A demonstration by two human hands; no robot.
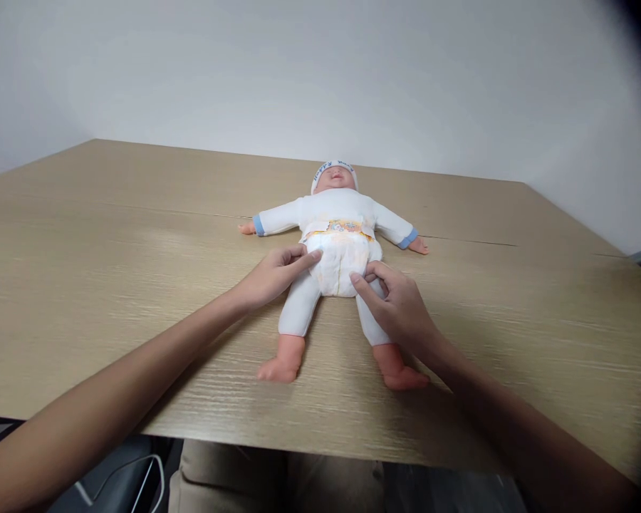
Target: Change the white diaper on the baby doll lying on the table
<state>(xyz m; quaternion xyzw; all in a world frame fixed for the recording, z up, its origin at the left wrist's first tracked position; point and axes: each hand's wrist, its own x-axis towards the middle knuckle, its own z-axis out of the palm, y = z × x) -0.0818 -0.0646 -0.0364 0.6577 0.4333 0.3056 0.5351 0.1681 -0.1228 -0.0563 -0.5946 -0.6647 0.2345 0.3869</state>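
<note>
A baby doll (337, 206) in a white suit with blue cuffs and a printed cap lies on its back, arms spread and feet toward me. Around its hips sits a white diaper (337, 260), with a colourful printed band across the waist. My left hand (280, 274) pinches the diaper's edge at the left leg opening, thumb on top and fingers partly hidden beneath. On the other side, my right hand (392, 296) pinches the edge at the right leg opening between thumb and curled fingers.
The doll rests on a wide light wooden table (139, 285) with a seam running across it. A pale wall (299, 71) stands behind. Below the near edge are a dark seat and a white cable (160, 474) at the left.
</note>
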